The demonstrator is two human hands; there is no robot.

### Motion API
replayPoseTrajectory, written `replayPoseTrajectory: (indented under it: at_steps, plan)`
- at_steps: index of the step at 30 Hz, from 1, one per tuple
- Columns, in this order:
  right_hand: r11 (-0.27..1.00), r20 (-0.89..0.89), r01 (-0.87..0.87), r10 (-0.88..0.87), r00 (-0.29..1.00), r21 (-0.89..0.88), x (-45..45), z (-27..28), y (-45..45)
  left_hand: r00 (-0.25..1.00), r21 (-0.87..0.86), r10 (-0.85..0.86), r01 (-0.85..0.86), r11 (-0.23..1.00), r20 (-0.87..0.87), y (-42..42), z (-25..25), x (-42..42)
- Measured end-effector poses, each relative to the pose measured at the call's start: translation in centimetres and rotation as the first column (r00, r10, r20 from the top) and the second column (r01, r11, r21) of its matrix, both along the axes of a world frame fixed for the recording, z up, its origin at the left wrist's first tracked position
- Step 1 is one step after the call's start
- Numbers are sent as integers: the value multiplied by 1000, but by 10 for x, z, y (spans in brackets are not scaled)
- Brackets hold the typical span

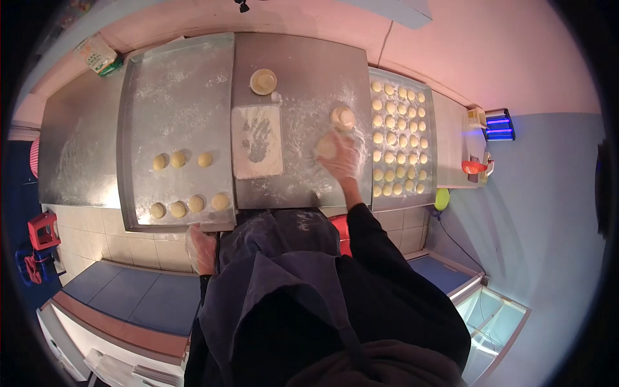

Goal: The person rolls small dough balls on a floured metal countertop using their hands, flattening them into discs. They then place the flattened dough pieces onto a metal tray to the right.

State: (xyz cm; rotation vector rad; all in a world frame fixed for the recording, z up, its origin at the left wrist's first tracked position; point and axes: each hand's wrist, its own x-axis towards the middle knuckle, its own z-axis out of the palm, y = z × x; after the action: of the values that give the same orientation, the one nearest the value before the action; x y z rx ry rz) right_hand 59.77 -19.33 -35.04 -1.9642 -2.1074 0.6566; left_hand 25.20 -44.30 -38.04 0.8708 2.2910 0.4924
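Note:
My right hand (342,157), in a thin clear glove and blurred, is over the floured steel worktop (300,188). A pale, round dough piece (326,146) lies at its fingers; whether they grip it is unclear. Just beyond the fingertips sits a round, light-coloured dish or mould (343,118). My left hand (202,251), also gloved, is low at the front rim of a large metal tray (184,116), its fingertips by the edge. Several dough balls (196,203) rest on that tray in two loose rows. A shallow rectangular tray of flour (257,167) lies between my hands, scraped bare at its middle.
Rows of dough balls (401,123) fill another metal tray (403,203) at the right. A round tub (263,81) stands behind the flour. At the back left is a printed bag (98,55). A red stool (44,230) stands on the floor at left.

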Motion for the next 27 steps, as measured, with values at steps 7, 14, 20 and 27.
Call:
replayPoseTrajectory:
  at_steps: [7,14,20,27]
  plan:
    - [993,6,-93,93,996,79,-2,-5,-14,930,283,83,-193,939,358,-15,-47,-12]
    - [973,-41,-221,219,975,-64,-11,-2,-11,838,101,227,-316,943,496,-8,-44,-13]
    - [990,-142,-137,134,981,-11,-32,11,62,406,80,265,-661,747,875,-13,-76,-18]
    - [930,-89,-178,218,972,323,-35,4,43,234,51,250,-818,573,940,-19,-91,-21]
